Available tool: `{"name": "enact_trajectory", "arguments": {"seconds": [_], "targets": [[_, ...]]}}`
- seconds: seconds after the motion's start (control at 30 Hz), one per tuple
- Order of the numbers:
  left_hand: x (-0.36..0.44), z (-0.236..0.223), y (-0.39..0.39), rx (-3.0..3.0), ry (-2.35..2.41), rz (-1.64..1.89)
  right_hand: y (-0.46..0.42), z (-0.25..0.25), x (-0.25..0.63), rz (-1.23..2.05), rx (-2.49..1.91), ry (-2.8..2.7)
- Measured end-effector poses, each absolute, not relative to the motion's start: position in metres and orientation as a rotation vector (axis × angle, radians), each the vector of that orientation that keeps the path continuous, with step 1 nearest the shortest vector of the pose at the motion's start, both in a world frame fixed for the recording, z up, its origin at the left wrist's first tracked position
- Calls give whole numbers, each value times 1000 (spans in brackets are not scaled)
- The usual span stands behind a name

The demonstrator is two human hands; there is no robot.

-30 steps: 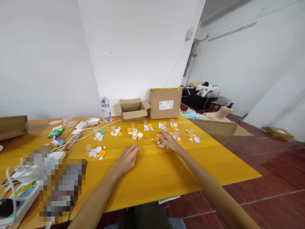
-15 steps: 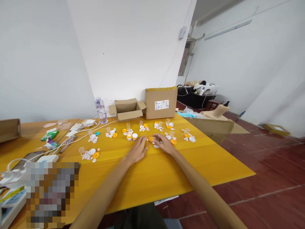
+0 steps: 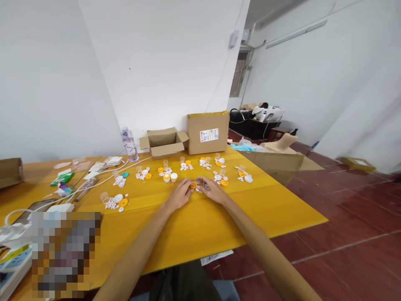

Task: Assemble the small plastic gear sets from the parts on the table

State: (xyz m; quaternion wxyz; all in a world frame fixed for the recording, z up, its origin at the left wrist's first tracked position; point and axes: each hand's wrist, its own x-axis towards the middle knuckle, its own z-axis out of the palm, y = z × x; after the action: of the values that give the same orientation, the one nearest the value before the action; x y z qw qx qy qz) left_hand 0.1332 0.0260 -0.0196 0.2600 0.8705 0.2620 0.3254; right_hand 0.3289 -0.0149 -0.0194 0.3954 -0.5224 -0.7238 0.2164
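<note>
In the head view my left hand (image 3: 180,194) has its fingers closed on the edge of a small round orange cap (image 3: 194,184). Facing it, my right hand (image 3: 214,192) curls around a small clear plastic cup (image 3: 201,183), partly hidden by the fingers. White cut-out plastic pieces (image 3: 199,190) lie on the table under and between the hands. Two small jars with white and orange parts (image 3: 170,177) stand upright just beyond my left hand.
Small groups of clear cups, white pieces and orange caps (image 3: 124,202) are spread over the yellow table (image 3: 188,230). At the back stand an open carton (image 3: 167,149), a closed carton (image 3: 208,144) and a bottle (image 3: 130,144). Cables and a power strip (image 3: 15,267) lie at left.
My left hand has closed from flat, outstretched fingers onto the orange cap. My right hand stays around the clear cup. The view has shifted slightly.
</note>
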Motion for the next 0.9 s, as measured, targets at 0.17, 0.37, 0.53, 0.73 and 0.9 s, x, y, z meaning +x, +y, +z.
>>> {"name": "enact_trajectory", "arguments": {"seconds": [0.17,0.37,0.53,0.73,0.9], "targets": [[128,-15,20,2290,754,927,-21,-18,322,568,-1296,-1840],[115,-9,9,2231,763,975,-26,-19,316,500,-1282,-1813],[87,-6,-2,2179,761,1020,-27,-19,310,521,-1252,-1659],[47,-8,-4,2212,827,982,-25,-18,300,408,-1250,-1639],[37,-17,0,2181,941,991,-22,-22,295,261,-1266,-1637]]}}
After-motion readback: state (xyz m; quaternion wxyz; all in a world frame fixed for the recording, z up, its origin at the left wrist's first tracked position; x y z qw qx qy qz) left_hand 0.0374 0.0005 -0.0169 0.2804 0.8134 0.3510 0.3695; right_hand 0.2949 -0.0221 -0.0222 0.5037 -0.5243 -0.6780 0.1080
